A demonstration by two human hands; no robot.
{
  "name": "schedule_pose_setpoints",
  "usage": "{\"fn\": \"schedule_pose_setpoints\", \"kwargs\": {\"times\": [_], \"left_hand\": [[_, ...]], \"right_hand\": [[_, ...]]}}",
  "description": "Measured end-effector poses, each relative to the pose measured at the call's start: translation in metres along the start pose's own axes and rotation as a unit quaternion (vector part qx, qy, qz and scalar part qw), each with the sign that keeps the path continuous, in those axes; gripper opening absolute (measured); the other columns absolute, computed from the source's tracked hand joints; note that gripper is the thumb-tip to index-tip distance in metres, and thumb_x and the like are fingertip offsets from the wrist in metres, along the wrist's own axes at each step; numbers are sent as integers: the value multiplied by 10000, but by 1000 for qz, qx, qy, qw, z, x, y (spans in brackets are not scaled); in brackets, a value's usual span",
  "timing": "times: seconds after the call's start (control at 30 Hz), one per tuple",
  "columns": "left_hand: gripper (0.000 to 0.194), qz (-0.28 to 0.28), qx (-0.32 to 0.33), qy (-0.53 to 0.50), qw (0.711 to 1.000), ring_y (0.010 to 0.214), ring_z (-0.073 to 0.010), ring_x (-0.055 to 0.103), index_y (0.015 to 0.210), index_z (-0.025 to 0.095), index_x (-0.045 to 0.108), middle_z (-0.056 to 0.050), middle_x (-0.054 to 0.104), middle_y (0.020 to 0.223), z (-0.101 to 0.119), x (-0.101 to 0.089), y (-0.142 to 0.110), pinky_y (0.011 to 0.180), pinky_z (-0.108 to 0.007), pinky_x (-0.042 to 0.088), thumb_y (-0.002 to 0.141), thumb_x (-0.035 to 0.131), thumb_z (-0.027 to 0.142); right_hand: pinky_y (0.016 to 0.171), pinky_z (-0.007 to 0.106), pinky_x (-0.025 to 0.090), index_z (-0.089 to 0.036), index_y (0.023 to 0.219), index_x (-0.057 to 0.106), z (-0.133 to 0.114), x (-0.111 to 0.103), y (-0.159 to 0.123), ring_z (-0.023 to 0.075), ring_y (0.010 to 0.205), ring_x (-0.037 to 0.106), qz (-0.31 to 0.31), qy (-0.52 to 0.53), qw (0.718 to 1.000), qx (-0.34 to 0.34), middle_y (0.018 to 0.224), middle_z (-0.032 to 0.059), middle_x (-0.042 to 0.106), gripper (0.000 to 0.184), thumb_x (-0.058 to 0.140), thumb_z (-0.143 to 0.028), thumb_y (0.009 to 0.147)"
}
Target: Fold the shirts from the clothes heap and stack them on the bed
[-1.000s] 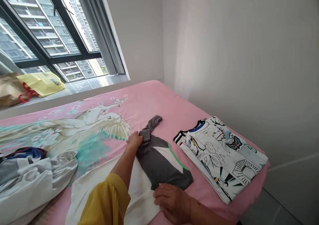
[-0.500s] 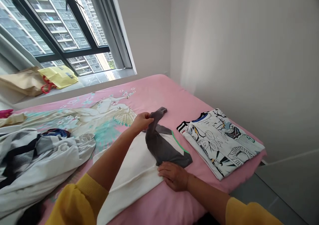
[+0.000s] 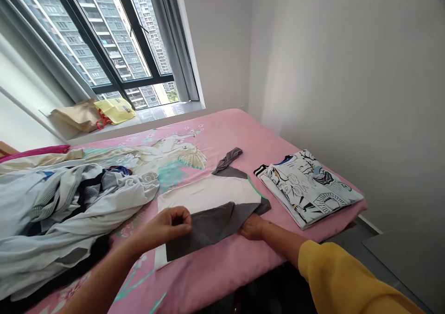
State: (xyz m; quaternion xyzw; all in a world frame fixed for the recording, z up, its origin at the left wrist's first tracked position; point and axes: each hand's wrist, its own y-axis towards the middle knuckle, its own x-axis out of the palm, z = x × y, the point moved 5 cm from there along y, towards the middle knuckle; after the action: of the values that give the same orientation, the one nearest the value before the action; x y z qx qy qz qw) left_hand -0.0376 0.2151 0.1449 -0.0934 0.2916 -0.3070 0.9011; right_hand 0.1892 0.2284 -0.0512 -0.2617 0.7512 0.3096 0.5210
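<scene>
A white shirt point(image 3: 205, 193) with grey sleeves and a green-edged neckline lies on the bed. Its near grey sleeve point(image 3: 212, 226) is laid lengthwise along the body's near side. The far sleeve point(image 3: 227, 160) sticks out, twisted, toward the wall. My left hand point(image 3: 170, 228) is closed in a pinch at the upper edge of the near sleeve, close to its cuff end. Where that sleeve folds over at the shoulder, my right hand point(image 3: 253, 227) grips the shirt's near edge, its fingertips partly hidden under the grey cloth.
Folded shirts with a black cartoon print point(image 3: 309, 189) lie stacked at the bed's right edge. A loose heap of clothes point(image 3: 86, 203) covers the left. A pink patterned sheet point(image 3: 239, 128) covers the bed. Paper bags point(image 3: 116, 110) stand on the window sill point(image 3: 163, 112).
My left hand has lifted the near grey sleeve and brought it back over the shirt's body toward me. My right hand stays by the shoulder. The view has turned left.
</scene>
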Motion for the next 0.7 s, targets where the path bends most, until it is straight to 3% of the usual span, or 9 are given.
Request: {"fn": "schedule_pose_setpoints", "kwargs": {"times": [0.07,0.17,0.23,0.3,0.43,0.7], "left_hand": [[153,63,-55,-1,996,597,-106,459,791,173,585,22,549,688,-54,-3,-3,525,-207,328,643,575,210],[418,175,-127,54,975,687,-127,532,947,180,626,-5,623,868,-128,-13,-5,588,-215,384,547,531,102],[518,226,-175,63,956,689,-131,550,1022,177,624,-17,633,907,-166,-20,-5,584,-217,392,518,542,92],[444,240,-205,54,947,627,-128,543,951,160,647,-8,634,798,-191,-23,-4,543,-217,375,516,567,114],[96,257,-215,19,942,525,-116,492,641,164,596,35,535,543,-212,-25,-3,474,-210,320,575,594,233],[184,322,-199,-49,924,511,-111,497,645,170,590,41,542,534,-227,-20,-7,464,-206,328,583,622,341]], "right_hand": [[1055,417,314,-206,1237,558,-1,-1,-1,254,1193,481,-14,21,1000,10,1282,88,556,414,419,-363,880],[1097,413,251,-225,1333,472,-2,0,-3,247,1271,412,-72,63,995,38,1374,69,476,515,378,-477,893],[1115,408,215,-205,1354,450,-2,2,-4,250,1295,386,-109,76,989,63,1389,81,458,571,356,-528,891],[1126,411,187,-180,1359,445,-1,5,-5,256,1311,367,-129,78,985,87,1384,97,461,612,328,-558,892],[1129,420,176,-188,1364,441,2,14,-8,261,1305,378,-149,79,979,117,1359,94,491,633,321,-586,886],[1112,436,209,-178,1370,437,6,19,-10,285,1299,381,-153,71,976,136,1374,110,470,665,327,-609,876]]}}
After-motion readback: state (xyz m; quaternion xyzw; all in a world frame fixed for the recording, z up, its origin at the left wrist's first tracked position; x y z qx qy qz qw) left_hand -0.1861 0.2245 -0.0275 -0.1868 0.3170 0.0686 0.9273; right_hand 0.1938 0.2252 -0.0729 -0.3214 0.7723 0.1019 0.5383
